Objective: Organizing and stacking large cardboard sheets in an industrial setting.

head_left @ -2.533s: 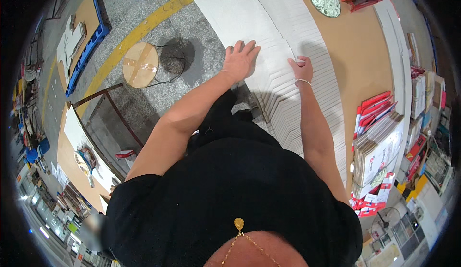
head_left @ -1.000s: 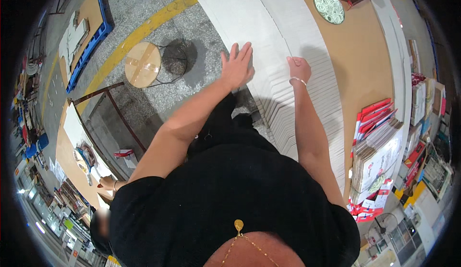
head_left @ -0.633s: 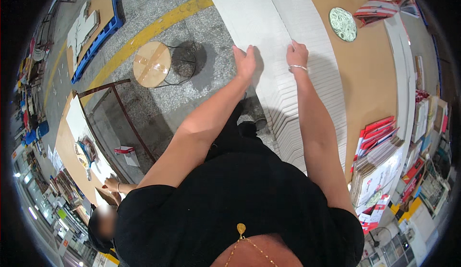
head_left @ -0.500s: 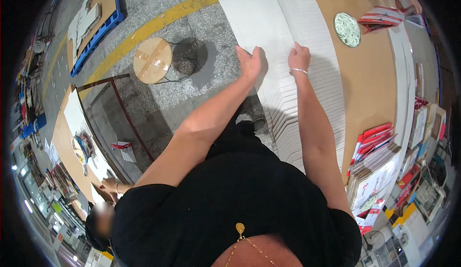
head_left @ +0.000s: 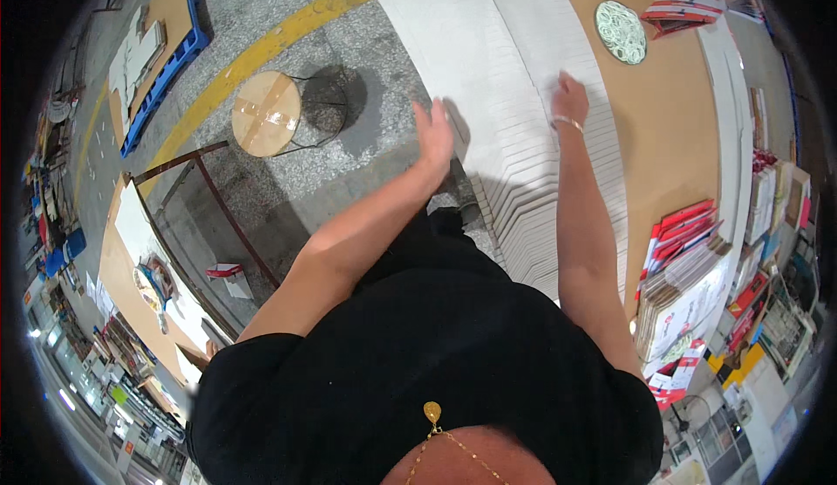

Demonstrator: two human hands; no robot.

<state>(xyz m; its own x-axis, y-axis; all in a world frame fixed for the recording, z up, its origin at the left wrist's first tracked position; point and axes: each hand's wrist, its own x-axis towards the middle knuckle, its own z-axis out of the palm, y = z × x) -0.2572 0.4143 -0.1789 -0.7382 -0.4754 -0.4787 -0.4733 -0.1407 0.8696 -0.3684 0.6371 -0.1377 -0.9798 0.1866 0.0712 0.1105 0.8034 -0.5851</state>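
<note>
A long fanned row of flat white cardboard sheets [head_left: 488,58] lies overlapped along the brown table [head_left: 671,128]. My left hand [head_left: 434,133] hovers at the row's left edge, fingers together and empty, just off the sheets. My right hand [head_left: 570,99], with a thin bracelet at the wrist, rests flat on top of the sheets near the row's right side. Neither hand grips anything.
A round wooden stool [head_left: 267,112] stands on the grey floor to the left, by a yellow floor line [head_left: 288,27]. On the table lie a round dish of rubber bands [head_left: 620,31] and stacks of red-and-white flat cartons [head_left: 684,241]. A blue pallet [head_left: 166,58] sits far left.
Both hands have slid farther up along the row of white sheets. My left hand has lifted off the sheets' edge; the right one stays pressed on them.
</note>
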